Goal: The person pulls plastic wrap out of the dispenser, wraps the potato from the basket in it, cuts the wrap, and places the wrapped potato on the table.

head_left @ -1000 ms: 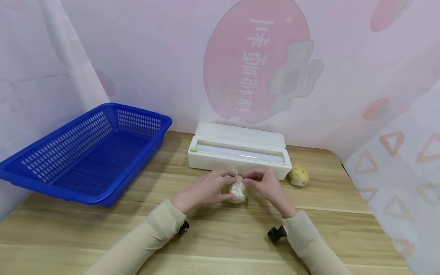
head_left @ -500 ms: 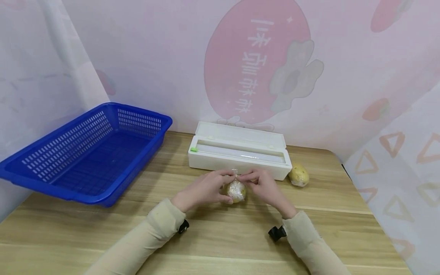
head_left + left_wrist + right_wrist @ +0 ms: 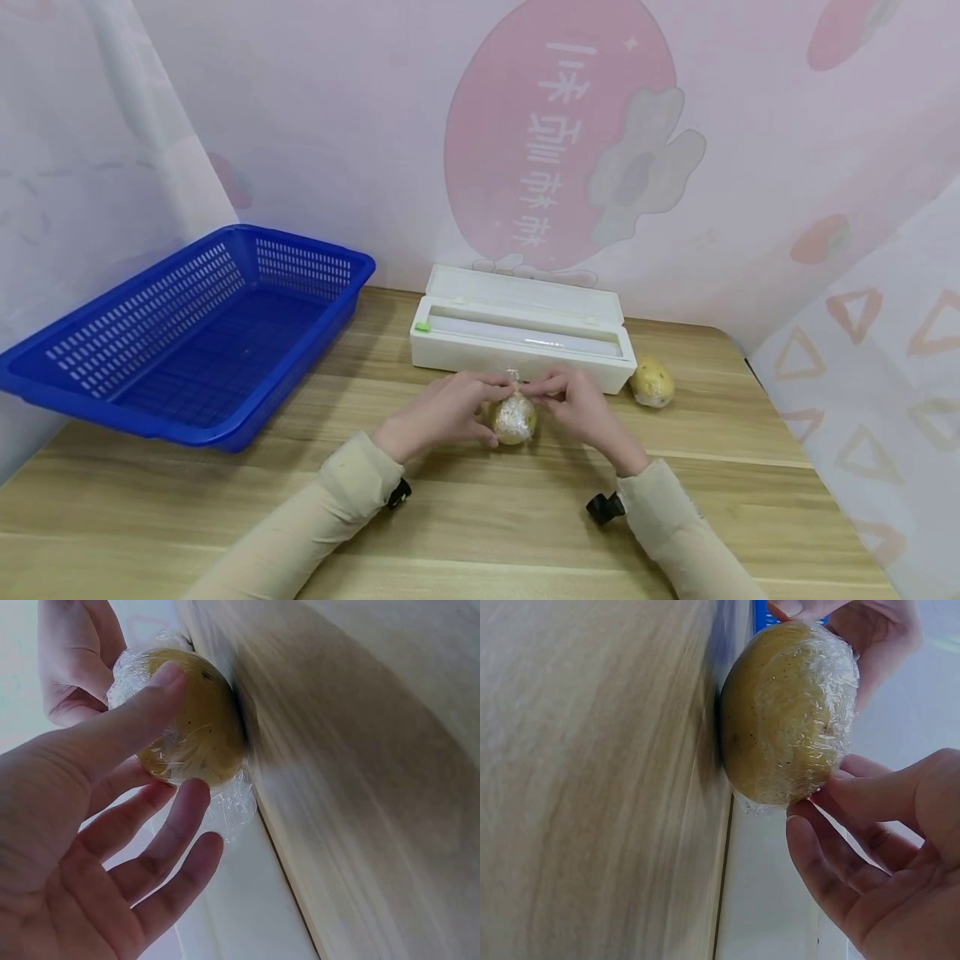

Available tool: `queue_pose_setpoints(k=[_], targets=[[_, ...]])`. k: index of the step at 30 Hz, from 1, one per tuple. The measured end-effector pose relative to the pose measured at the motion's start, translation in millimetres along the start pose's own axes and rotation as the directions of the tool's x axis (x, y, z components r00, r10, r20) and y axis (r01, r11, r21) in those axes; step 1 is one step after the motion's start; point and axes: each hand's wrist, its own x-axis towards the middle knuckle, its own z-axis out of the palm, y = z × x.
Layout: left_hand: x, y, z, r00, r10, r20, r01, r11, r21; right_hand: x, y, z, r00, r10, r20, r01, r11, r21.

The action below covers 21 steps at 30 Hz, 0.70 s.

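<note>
A potato (image 3: 516, 421) in clear plastic wrap sits on the table just in front of a white box. My left hand (image 3: 444, 417) holds it from the left, thumb on the near side and fingers around the back; the left wrist view shows that thumb lying on the potato (image 3: 202, 724). From the right, my right hand (image 3: 583, 410) pinches the plastic wrap at the potato's far side. Loose plastic wrap (image 3: 232, 810) bunches there. In the right wrist view, the right thumb and fingertips meet at the wrap's edge, while the left hand (image 3: 870, 645) shows behind the potato.
The white wrap box (image 3: 517, 357) stands lid up behind the hands, with a roll inside and a green slider (image 3: 423, 327) on its left end. Another wrapped potato (image 3: 652, 383) lies by its right end. A blue basket (image 3: 300, 358) stands at the left.
The right fingers have moved left along the wrap, closer to the left fingertips. My left thumb has slid left, so more of the potato shows. Box, basket and other potato are unmoved.
</note>
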Motion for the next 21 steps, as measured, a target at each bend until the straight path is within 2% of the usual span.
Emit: queue_pose_setpoints(k=[9,12,15,21], targets=[[-3.0,2.7,-5.6,1.0,0.005,0.012,-0.005,1.0,0.012,0.1,-1.4,1.8,1.0,-0.019,-0.018,0.019,1.0,-0.022],[-5.4,6.5,-10.1,1.0,-0.015,0.021,0.015,1.0,-0.006,-0.1,-4.8,2.1,0.999,-0.028,-0.023,0.026,0.998,-0.061],[-6.4,11.3,-13.5,0.999,-0.041,0.019,0.041,0.999,0.004,-0.8,-9.6,2.1,0.998,-0.068,-0.017,0.066,0.991,-0.113],[-4.1,9.4,-12.0,0.995,-0.097,-0.04,0.1,0.991,0.085,-0.8,-15.0,3.1,0.991,-0.135,0.022,0.137,0.983,-0.122]])
